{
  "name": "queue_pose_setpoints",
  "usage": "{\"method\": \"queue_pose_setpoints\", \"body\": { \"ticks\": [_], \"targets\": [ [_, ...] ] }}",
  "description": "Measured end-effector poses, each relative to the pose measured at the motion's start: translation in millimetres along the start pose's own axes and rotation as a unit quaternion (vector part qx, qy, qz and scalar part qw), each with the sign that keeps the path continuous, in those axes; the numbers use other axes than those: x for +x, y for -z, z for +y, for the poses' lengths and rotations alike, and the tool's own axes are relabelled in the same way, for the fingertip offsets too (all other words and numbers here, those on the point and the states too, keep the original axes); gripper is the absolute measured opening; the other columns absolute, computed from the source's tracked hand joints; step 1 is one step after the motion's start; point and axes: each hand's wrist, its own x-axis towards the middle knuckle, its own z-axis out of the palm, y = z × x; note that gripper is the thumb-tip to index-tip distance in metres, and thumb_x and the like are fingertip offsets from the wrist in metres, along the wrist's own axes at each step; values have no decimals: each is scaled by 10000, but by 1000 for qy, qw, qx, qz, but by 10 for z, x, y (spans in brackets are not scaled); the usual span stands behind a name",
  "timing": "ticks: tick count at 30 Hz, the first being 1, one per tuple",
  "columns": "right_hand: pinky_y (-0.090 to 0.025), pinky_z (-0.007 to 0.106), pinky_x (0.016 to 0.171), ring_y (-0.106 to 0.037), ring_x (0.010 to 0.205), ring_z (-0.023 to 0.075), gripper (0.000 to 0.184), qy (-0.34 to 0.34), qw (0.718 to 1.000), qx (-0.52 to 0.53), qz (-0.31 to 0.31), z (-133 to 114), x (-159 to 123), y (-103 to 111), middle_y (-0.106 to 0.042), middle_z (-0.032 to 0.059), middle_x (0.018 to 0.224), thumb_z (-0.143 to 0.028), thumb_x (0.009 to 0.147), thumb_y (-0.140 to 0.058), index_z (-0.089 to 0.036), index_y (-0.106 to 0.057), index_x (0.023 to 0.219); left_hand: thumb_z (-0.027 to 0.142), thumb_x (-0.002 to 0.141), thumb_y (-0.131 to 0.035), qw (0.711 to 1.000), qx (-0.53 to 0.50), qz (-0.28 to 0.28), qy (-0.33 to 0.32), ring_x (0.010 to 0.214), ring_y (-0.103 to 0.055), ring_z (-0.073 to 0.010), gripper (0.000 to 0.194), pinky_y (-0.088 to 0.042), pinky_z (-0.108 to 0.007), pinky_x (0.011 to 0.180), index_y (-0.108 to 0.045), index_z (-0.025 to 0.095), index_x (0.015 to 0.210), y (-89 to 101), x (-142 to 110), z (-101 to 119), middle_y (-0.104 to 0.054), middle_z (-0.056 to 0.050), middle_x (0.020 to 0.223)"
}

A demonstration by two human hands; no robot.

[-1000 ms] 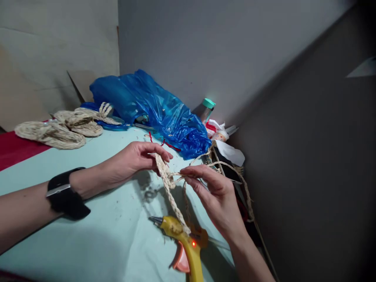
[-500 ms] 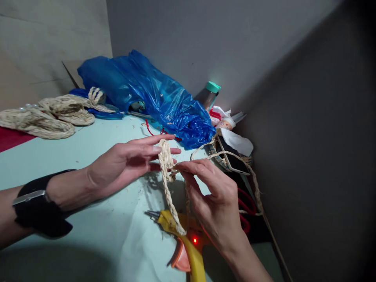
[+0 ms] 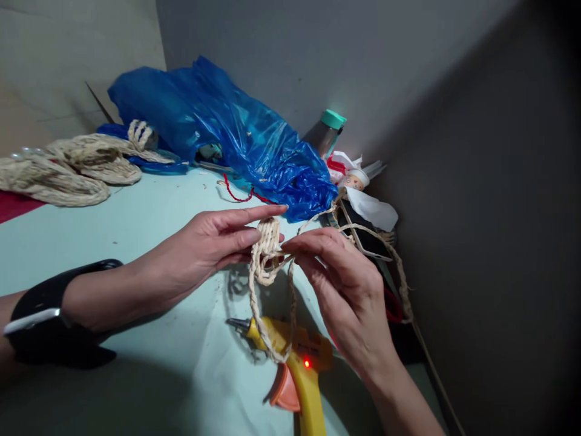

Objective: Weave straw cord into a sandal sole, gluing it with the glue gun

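Observation:
A small coil of pale braided cord [image 3: 269, 235] is pinched under the thumb of my left hand [image 3: 213, 239], whose index finger stretches out above it. Thumb and fingertips of my right hand [image 3: 345, 284] close on a thin strand of the same cord [image 3: 287, 259], just right of the coil. From the coil a long loop of the braid hangs down. Its bottom lies over or in front of a yellow glue gun [image 3: 299, 363], which has an orange trigger and a lit red light.
Behind my hands lies a crumpled blue plastic bag [image 3: 227, 127]. Woven straw slippers [image 3: 77, 169] rest at the left. A bottle with a green lid [image 3: 333, 119], white paper [image 3: 372, 209] and a phone-like device [image 3: 363, 233] crowd the right side against the grey wall.
The coil has turned so its rows of braid face me more. My right hand has moved slightly right, drawing the strand out from the coil. The hanging loop has swung open wider.

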Motion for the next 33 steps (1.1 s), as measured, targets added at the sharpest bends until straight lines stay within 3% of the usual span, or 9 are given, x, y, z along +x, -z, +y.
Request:
{"method": "queue_pose_setpoints", "body": {
  "ticks": [4,8,12,17,23,29,33],
  "targets": [
    [-494,280,867,-645,957,157,282,0,999,29,-35,27,13,23,-668,9,986,-47,980,-523,-246,-712,1048,283,905,-695,1000,24,-1,2,1169,-696,-204,229,-570,-256,969,-786,343,1106,-36,3,-17,-799,35,1150],
    [-509,301,880,-656,971,168,264,-8,998,26,-49,55,21,14,-685,13,1001,-76,985,-535,-252,-720,1054,321,882,-716,999,52,-12,-6,1208,-677,-248,252,-534,-349,1057,-781,342,1125,-27,-19,-23,-781,21,1209],
    [-542,296,866,-672,965,166,233,-56,995,76,-11,91,11,-50,-693,14,1054,-138,970,-596,-256,-660,1161,303,823,-778,997,72,-30,-17,1206,-677,-281,362,-533,-398,1061,-756,345,1182,-19,-50,-19,-765,5,1245],
    [-573,259,807,-682,877,141,396,-112,973,199,31,110,-6,-109,-679,-15,949,-139,885,-706,-267,-573,1235,337,771,-828,997,79,-9,-15,1176,-696,-292,394,-572,-382,1004,-763,350,1160,-8,-56,-25,-779,11,1214],
    [-543,239,826,-663,877,120,280,-112,979,165,47,127,2,-73,-686,-19,934,-166,885,-719,-236,-644,1145,346,813,-789,998,65,13,-11,1204,-671,-246,356,-509,-335,1057,-755,336,1167,15,-27,-9,-774,27,1224],
    [-542,230,754,-664,811,128,169,-139,972,138,128,125,6,-11,-698,-16,870,-213,849,-760,-239,-692,1001,345,801,-787,995,70,66,2,1071,-702,-263,386,-526,-411,978,-736,273,1177,100,42,-7,-790,-36,1147],
    [-550,244,714,-667,779,142,187,-139,969,159,128,132,16,8,-699,-10,843,-237,829,-776,-237,-686,993,312,777,-781,990,101,100,-12,1096,-688,-283,387,-512,-451,998,-744,226,1153,175,98,-12,-772,-78,1193]
  ]
}}
